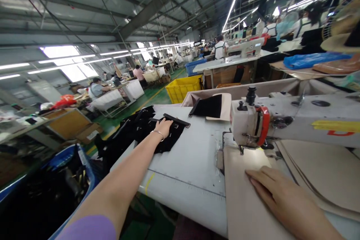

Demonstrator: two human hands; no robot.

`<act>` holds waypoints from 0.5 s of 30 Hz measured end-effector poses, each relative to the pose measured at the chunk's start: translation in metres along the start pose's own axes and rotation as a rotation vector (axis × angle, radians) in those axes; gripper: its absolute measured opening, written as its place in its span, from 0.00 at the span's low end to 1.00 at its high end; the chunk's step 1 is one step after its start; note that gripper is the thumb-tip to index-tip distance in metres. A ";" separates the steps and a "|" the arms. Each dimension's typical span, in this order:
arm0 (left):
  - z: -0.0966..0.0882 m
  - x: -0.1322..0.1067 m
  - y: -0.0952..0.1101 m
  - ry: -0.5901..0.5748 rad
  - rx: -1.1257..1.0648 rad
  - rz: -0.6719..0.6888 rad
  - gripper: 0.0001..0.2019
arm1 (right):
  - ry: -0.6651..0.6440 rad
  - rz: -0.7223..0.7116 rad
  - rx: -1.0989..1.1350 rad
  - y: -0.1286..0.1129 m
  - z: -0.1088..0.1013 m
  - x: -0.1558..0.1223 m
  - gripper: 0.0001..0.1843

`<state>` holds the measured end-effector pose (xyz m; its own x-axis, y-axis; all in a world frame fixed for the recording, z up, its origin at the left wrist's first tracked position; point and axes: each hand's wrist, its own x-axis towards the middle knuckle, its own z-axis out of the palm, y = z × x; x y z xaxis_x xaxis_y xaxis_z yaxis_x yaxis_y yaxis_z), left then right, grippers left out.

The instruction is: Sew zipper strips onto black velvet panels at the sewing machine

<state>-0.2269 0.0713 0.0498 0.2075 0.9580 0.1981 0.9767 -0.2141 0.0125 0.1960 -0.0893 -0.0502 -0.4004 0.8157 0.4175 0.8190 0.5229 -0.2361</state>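
Observation:
My left hand (pixel 164 128) is stretched far forward, with a bracelet at the wrist. Its fingers rest apart on a black fabric piece (pixel 171 140) with a dark strip along its far edge. More black pieces (pixel 126 129) are heaped beside it, partly over the table's left end. My right hand (pixel 277 191) lies flat, fingers extended, on a beige panel (pixel 239 195) in front of the sewing machine (pixel 250 123). The panel's far end reaches under the needle area. To the right, several beige panels (pixel 323 172) with rounded corners lie stacked under the machine arm.
A beige piece with a black patch (pixel 210 107) lies at the table's back. A blue bin (pixel 90 168) of dark material stands lower left. Beyond the table are a yellow crate (pixel 182 88), another sewing machine (pixel 244 49), and people seated at worktables.

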 end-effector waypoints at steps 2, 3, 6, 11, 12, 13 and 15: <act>-0.002 0.006 -0.016 -0.043 0.041 -0.009 0.17 | 0.007 0.010 -0.025 0.001 0.007 0.006 0.19; -0.004 0.008 -0.020 -0.055 0.057 -0.004 0.14 | 0.004 0.006 -0.028 0.002 0.010 0.005 0.19; -0.016 0.010 -0.022 -0.044 0.082 0.032 0.08 | -0.010 -0.023 -0.024 0.005 0.012 0.001 0.18; -0.084 -0.019 -0.027 0.164 0.077 -0.001 0.12 | 0.007 -0.031 -0.053 0.002 0.007 0.001 0.18; -0.101 -0.026 -0.028 0.262 0.063 -0.021 0.15 | 0.005 -0.032 -0.061 0.000 0.005 0.002 0.18; -0.118 -0.033 -0.027 0.415 0.023 -0.041 0.19 | 0.002 -0.036 -0.069 -0.002 0.004 0.003 0.18; -0.139 -0.044 -0.020 0.603 -0.107 -0.096 0.24 | -0.001 -0.049 -0.087 -0.005 0.002 0.006 0.18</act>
<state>-0.2634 0.0065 0.1772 0.0210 0.7042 0.7097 0.9722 -0.1800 0.1498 0.1888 -0.0869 -0.0485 -0.4414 0.7897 0.4261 0.8310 0.5389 -0.1378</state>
